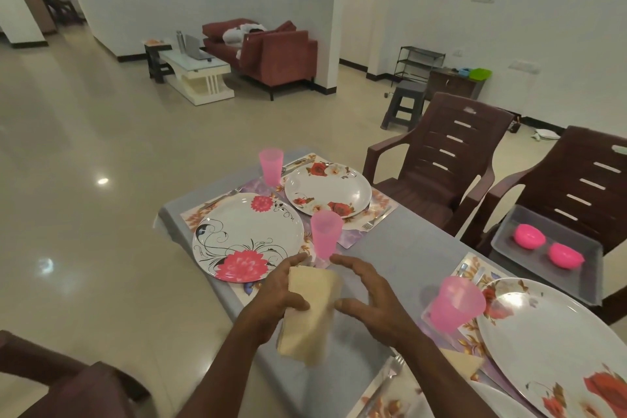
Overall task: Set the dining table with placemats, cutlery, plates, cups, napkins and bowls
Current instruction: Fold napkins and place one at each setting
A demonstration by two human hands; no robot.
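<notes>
Fingers (298, 305), left hand (276, 299): clasping folded napkin (310, 312); right hand (369, 299) spread, empty. Pink cup (326, 234) just beyond fingertips: risk of toppling if nudged.

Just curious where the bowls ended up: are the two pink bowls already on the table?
No, the two round pink plastic bowls sit in a grey tray on a brown plastic chair beside the table.
</notes>
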